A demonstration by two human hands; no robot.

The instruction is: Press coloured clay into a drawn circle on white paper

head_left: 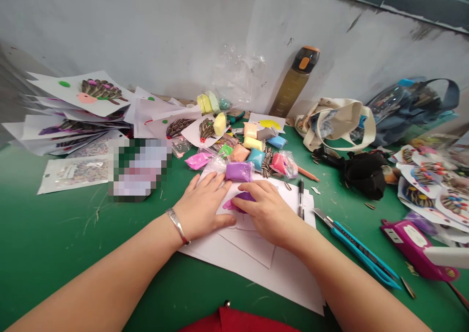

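My left hand (203,207) lies flat on a small sheet of white paper (252,249), fingers stretched out and apart, holding nothing. On that sheet, my right hand (273,212) bends its fingers and thumb around a flat piece of purple modelling clay (245,195), touching it. A bright pink piece of clay (228,205) shows at its left edge. Part of the purple piece is hidden under the fingers. Larger white sheets (289,278) lie beneath. Just beyond my fingertips sits a wrapped purple clay packet (239,171).
Several coloured clay packets (256,159) and sunflower seeds (268,162) lie ahead. A pen (301,198), blue utility knife (361,249) and magenta glue gun (414,249) are at right. Stacked hedgehog pictures (82,95) stand at left; a bottle (295,82) leans on the wall.
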